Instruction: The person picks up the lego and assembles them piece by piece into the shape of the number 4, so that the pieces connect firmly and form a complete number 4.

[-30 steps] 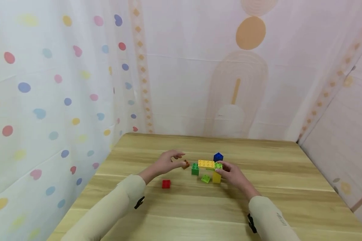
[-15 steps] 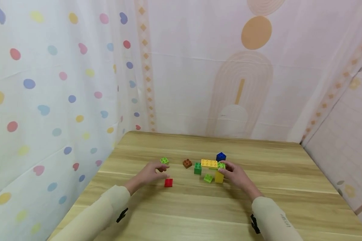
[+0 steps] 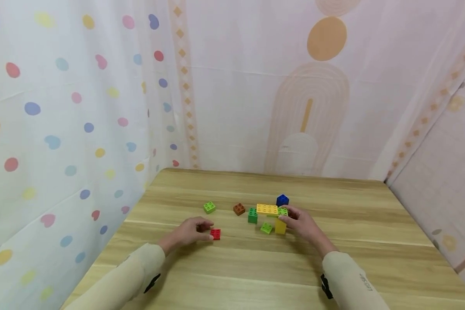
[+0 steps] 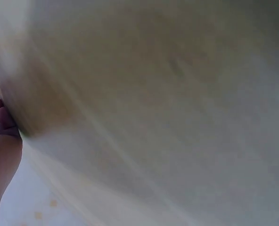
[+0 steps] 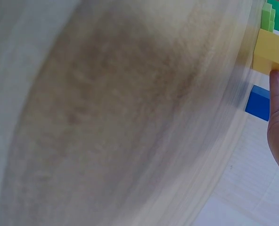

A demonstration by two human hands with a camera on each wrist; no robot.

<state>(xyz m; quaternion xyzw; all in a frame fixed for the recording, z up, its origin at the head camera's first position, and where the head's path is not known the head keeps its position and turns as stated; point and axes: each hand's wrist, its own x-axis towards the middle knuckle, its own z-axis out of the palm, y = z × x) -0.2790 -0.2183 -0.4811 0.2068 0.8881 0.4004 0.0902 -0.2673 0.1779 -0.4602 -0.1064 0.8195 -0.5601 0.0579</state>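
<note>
Near the front left, my left hand (image 3: 190,232) has its thumb at the left edge of a small red building brick (image 3: 215,234), its fingers extended just behind it; the brick lies on the table. My right hand (image 3: 302,223) grips the right end of a brick bridge, thumb in front and fingers behind. This bridge has a long yellow-orange brick (image 3: 267,209) across the top, a lime brick (image 3: 282,211) at its right end, a yellow upright (image 3: 280,226) below and a dark green brick (image 3: 252,215) at the left. One finger lies against the yellow upright (image 5: 271,52) in the right wrist view.
Under the bridge's front lies a lime brick (image 3: 266,228). A blue brick (image 3: 282,200) stands behind the bridge. Left of it are a brown brick (image 3: 239,209) and another lime brick (image 3: 209,207). The wooden table (image 3: 232,275) ends at curtains behind and left.
My left hand has moved from beside the brown brick leftward and toward the front, to the red brick, uncovering the left lime brick. My right hand stays on the bridge.
</note>
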